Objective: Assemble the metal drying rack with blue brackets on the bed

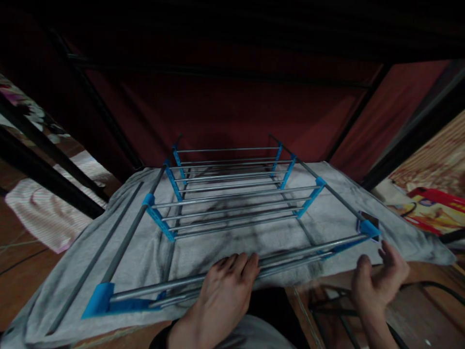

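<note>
A rack of grey metal tubes with blue plastic connectors lies on its side on a grey blanket. My left hand is closed around the rack's nearest tubes, close to their middle. My right hand is open, its thumb and fingers apart, just below the near right corner connector. No contact shows between that hand and the connector. A dark flat object lies partly hidden behind this corner. One loose grey tube rests on the blanket to the left of the rack.
A dark red panel stands behind the blanket, with dark frame bars on both sides. Striped cloth lies at the left. A red and yellow package sits at the right, above a dark metal chair frame.
</note>
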`<state>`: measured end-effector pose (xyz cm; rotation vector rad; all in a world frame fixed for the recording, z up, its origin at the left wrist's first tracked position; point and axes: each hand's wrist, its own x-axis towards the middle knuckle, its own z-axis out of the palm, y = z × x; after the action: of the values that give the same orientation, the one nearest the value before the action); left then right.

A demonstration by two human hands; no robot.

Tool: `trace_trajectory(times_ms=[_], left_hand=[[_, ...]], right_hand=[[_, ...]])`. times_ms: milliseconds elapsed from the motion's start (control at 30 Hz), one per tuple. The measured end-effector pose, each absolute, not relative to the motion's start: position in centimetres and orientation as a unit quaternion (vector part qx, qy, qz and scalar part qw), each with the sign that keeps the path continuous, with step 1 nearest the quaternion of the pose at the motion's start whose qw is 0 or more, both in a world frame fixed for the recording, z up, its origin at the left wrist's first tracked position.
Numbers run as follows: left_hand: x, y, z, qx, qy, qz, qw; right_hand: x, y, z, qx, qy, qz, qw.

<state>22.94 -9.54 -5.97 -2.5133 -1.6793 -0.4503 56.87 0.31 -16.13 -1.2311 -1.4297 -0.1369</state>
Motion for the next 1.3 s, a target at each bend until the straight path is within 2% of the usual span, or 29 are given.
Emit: trace_trajectory(times_ms=[67, 167, 233, 500, 667, 733, 800, 867, 933, 1033, 1300], left_hand=[[23.0, -9.5, -6.1, -0.823, -0.543, -0.157, 0.055], [22.9, -9.4, -6.4, -0.824, -0.535, -0.175, 0.069], [23.0, -9.2, -6.5, -0.825, -0.530, -0.183, 0.071], [20.4, -11.9, -4.0, -0.776, -0.529, -0.314, 0.139], [13.7, -16.1, -2.7, -0.505, -0.717, -0.430, 0.215], [11.3, -16.8, -3.2, -0.402, -0.778, -0.460, 0.147], [9.8, -16.8, -4.1, -0.350, -0.791, -0.503, 0.003], [9.4, -16.2, -4.8, -0.313, -0.750, -0.568, -0.128], [9.7, -15.6, -5.2, -0.271, -0.703, -0.628, -0.196], [10.5, -15.1, -5.2, -0.226, -0.662, -0.678, -0.223], [10.7, -15.5, -5.5, -0.214, -0.650, -0.693, -0.226]], right_hand=[[54.5, -1.0, -13.7, -0.471, -0.699, -0.112, 0.526], [50.1, -2.0, -11.2, -0.370, -0.850, -0.078, 0.368], [47.6, -1.9, -10.3, -0.328, -0.891, -0.078, 0.304], [46.7, -0.3, -9.8, -0.266, -0.925, -0.111, 0.246], [47.5, -0.1, -10.4, -0.253, -0.932, -0.106, 0.238], [47.7, 0.2, -10.6, -0.248, -0.934, -0.109, 0.232], [47.8, 0.6, -10.8, -0.244, -0.936, -0.116, 0.227], [47.9, 0.9, -10.9, -0.240, -0.936, -0.125, 0.224], [48.1, 1.1, -11.0, -0.237, -0.935, -0.132, 0.229], [48.7, 1.2, -11.3, -0.230, -0.933, -0.142, 0.237], [50.1, 1.7, -12.1, -0.215, -0.937, -0.143, 0.234]])
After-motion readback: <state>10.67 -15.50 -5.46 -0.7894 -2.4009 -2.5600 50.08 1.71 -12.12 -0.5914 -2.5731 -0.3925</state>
